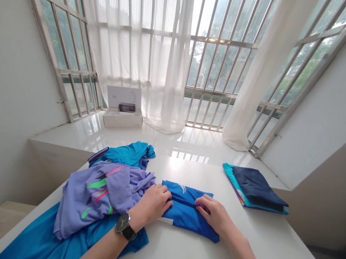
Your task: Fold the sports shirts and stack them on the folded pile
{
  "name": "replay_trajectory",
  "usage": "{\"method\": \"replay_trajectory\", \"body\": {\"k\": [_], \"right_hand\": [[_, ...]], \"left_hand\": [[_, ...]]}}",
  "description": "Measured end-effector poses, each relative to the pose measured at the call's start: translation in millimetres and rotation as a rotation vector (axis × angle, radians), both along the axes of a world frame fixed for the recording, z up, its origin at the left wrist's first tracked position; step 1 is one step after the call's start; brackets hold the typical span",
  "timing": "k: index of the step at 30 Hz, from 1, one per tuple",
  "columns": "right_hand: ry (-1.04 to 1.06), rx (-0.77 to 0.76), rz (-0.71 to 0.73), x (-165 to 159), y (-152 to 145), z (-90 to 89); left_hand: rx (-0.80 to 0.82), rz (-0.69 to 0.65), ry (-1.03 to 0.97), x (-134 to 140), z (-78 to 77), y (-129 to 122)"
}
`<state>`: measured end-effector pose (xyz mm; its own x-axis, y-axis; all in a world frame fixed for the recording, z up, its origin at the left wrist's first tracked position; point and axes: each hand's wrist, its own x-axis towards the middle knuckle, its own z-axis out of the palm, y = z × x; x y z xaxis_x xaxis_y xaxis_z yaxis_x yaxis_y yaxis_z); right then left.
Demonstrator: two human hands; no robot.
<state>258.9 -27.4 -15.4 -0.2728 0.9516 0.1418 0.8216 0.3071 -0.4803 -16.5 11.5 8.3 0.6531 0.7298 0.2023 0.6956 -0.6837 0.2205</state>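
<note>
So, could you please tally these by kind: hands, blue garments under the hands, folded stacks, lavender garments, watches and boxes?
Left hand and right hand: 2
Blue garment under the hands: 1
Folded stack: 1
Lavender garment: 1
Watch: 1
Box: 1
Total: 7

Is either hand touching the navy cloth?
No, the left hand and right hand are both on the bright blue cloth, apart from the navy cloth.

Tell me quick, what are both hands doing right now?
Left hand: curled on the blue garment; can't tell if gripping.
Right hand: closed, pinching the same garment's fold.
</note>
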Motion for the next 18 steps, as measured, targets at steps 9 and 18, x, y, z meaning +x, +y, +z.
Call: {"method": "replay_trajectory", "body": {"k": [9, 18], "right_hand": [[0.048, -0.035, 0.030, 0, -2, 3.7], [0.065, -0.036, 0.034, 2, 2, -3.0]], "left_hand": [[-0.136, 0.111, -0.040, -23, 6.8, 11], [-0.200, 0.233, -0.321, -20, -9.6, 23]]}}
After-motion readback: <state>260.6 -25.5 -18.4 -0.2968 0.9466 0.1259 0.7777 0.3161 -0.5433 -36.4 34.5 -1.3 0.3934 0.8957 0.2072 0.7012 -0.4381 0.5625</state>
